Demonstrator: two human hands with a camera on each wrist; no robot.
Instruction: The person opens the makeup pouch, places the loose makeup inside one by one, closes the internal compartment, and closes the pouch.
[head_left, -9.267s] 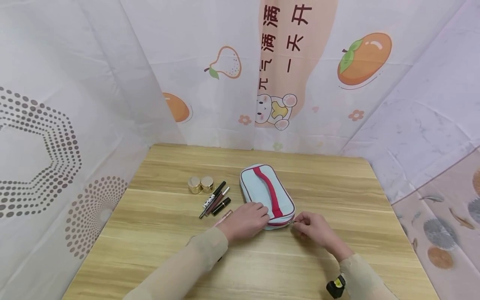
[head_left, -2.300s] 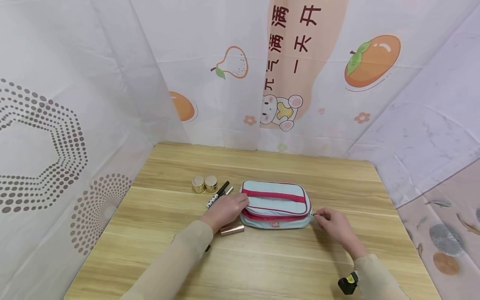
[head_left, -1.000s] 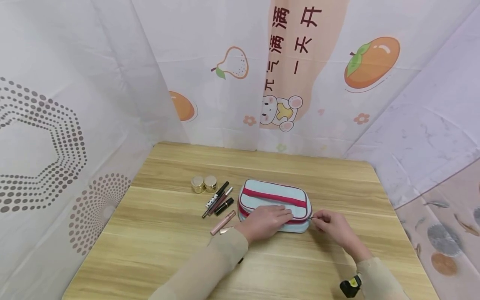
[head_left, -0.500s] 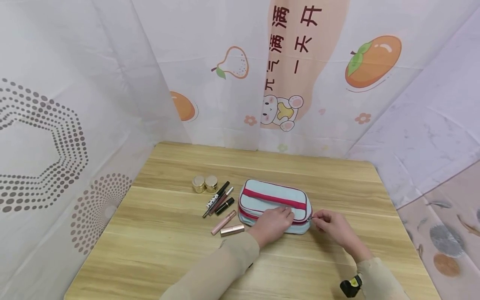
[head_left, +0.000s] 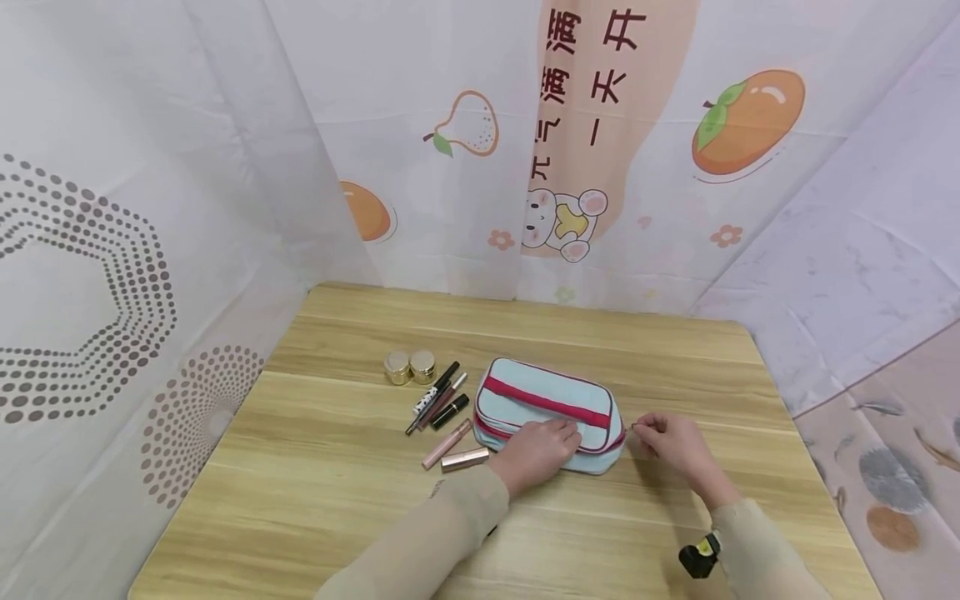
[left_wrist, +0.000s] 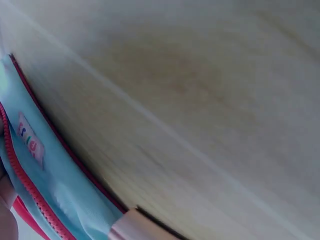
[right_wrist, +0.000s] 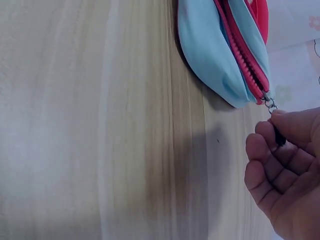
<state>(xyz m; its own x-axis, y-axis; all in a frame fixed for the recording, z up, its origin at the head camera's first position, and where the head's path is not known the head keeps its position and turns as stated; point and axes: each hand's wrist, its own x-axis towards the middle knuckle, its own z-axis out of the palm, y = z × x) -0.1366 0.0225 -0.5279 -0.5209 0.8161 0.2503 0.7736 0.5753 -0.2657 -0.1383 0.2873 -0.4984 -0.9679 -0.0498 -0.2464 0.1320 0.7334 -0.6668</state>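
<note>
Closest to the person, two beige sleeves (head_left: 431, 533) stretch over the wood-grained table (head_left: 667, 358), a small black device (head_left: 697, 558) with a yellow patch showing under the right one. Just past the cuffs, the left hand (head_left: 538, 454) rests on the front edge of the pouch (head_left: 558, 389), fingers over the lid; I can't tell whether they grip the fabric. The right hand (head_left: 678, 450) pinches a black zipper pull (right_wrist: 280, 137) between thumb and forefinger, the other fingers curled in loosely. That pale blue pouch lies right of the table's middle, lid up, its red handle (head_left: 546, 403) running along the top and a little lettered label (left_wrist: 31, 139) on its front. Its red zip (right_wrist: 244, 62) gapes along the front, with the slider at the right-hand corner. Just off the pouch's left end sit a rose-gold tube (head_left: 465, 460) and a pink tube (head_left: 447, 445), then a black tube (head_left: 450, 412) and some slim pens (head_left: 427, 400). Farther off, two gold-coloured jars (head_left: 423, 367) stand side by side, and behind the table hangs a white curtain (head_left: 420, 58) printed with fruit.
</note>
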